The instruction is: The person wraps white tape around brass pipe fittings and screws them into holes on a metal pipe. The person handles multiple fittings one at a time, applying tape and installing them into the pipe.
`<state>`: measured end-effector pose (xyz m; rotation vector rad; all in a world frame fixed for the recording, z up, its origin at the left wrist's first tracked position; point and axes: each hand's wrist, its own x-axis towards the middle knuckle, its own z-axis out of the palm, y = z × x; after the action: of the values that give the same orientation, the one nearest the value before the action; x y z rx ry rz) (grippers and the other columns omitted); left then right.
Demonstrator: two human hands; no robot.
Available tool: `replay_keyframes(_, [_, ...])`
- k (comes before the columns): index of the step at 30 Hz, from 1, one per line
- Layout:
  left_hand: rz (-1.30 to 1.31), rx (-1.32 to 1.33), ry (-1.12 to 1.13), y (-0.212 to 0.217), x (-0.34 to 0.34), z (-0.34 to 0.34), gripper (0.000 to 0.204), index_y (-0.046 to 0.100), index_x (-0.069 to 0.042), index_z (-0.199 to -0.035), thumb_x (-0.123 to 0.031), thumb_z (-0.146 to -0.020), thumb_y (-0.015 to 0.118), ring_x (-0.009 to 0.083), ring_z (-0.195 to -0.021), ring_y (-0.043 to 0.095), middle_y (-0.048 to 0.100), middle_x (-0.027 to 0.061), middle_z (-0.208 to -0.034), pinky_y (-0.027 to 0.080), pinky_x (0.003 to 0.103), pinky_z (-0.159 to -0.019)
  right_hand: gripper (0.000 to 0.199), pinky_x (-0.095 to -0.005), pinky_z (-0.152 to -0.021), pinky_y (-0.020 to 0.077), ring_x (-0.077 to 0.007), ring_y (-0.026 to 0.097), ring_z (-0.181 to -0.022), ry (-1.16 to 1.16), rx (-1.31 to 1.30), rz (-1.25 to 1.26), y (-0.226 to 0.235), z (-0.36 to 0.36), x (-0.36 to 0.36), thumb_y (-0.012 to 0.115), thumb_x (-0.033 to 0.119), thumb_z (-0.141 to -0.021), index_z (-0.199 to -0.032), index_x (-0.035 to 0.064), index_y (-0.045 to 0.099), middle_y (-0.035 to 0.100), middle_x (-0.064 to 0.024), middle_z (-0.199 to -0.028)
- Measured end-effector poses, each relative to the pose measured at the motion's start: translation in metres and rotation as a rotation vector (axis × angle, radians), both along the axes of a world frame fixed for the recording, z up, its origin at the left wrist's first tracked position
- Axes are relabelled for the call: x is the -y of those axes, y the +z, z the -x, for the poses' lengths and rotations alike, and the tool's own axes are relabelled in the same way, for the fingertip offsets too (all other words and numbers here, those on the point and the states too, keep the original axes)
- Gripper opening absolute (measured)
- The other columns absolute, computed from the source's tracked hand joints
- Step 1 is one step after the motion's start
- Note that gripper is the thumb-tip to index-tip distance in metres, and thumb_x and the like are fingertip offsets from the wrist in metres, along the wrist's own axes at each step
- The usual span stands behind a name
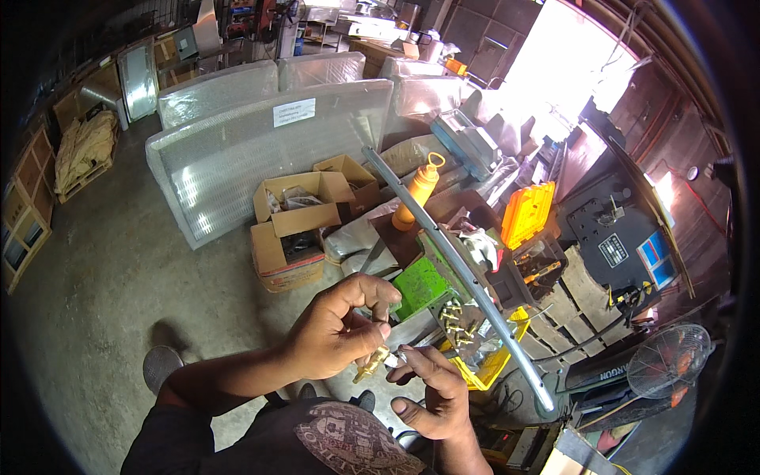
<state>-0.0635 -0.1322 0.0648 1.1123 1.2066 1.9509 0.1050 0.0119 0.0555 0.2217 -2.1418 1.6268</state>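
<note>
Between my hands, in front of my body, is a small brass valve-like fitting (pixel 367 369) with a white-wrapped end, which looks like thread tape. My left hand (pixel 336 324) is closed, thumb and fingers pinched at the fitting's upper side. The fingertips of my right hand (pixel 439 388) meet the white end, while its thumb sits lower, apart from them. Fingers partly hide the fitting. Just beyond the right hand, several similar brass fittings (pixel 453 317) lie on a dark surface by a yellow crate (pixel 483 381). A long metal tube with holes (pixel 463 273) slants above them.
A green box (pixel 421 286) and an orange bottle (pixel 416 194) stand ahead. Open cardboard boxes (pixel 286 273) and bubble-wrapped panels (pixel 237 158) occupy the floor beyond. At right are an open orange case (pixel 529 214) and a fan (pixel 671 362).
</note>
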Motion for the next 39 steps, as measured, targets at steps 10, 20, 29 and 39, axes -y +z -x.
replay_keyframes(10, [-0.063, -0.253, 0.100, -0.002, -0.001, -0.001, 0.034, 0.053, -0.005, -0.125, 0.001, -0.094, 0.065, 0.0039, -0.070, 0.059, 0.054, 0.0027, -0.099, 0.049, 0.020, -0.059, 0.058, -0.0358, -0.079, 0.0557, -0.0288, 0.068, -0.090, -0.231, 0.029, -0.403, 0.017, 0.001, 0.011, 0.083, 0.010, -0.073, -0.127, -0.0035, 0.065, 0.065, -0.0194, -0.107])
replay_keyframes(20, [-0.103, -0.705, 0.295, 0.008, 0.003, -0.004, 0.030, 0.066, -0.005, -0.112, 0.000, -0.084, 0.074, 0.0151, -0.076, 0.067, 0.065, 0.0112, -0.100, 0.054, 0.027, -0.061, 0.053, -0.0410, -0.081, 0.0565, -0.0368, 0.068, -0.096, -0.269, 0.140, -0.477, 0.028, 0.001, 0.013, 0.082, 0.014, -0.073, -0.121, -0.0015, 0.066, 0.063, -0.0200, -0.107])
replay_keyframes(29, [-0.246, -0.946, 0.324, 0.001, 0.010, 0.001, 0.050, 0.064, -0.013, -0.123, -0.005, -0.077, 0.080, 0.0189, -0.082, 0.068, 0.062, 0.0067, -0.107, 0.057, 0.031, -0.065, 0.049, -0.0387, -0.090, 0.0524, -0.0304, 0.062, -0.107, -0.293, 0.176, -0.393, 0.032, -0.004, 0.006, 0.085, 0.015, -0.073, -0.118, -0.0010, 0.069, 0.057, -0.0185, -0.120])
replay_keyframes(39, [-0.430, -0.871, 0.377, -0.016, 0.003, -0.005, 0.046, 0.057, -0.011, -0.123, 0.004, -0.083, 0.075, 0.0155, -0.079, 0.065, 0.053, 0.0134, -0.110, 0.059, 0.028, -0.066, 0.054, -0.0294, -0.087, 0.0472, -0.0172, 0.055, -0.102, 0.068, 0.153, 0.455, 0.013, -0.015, 0.008, 0.079, 0.010, -0.086, -0.135, -0.0009, 0.059, 0.049, -0.0126, -0.135])
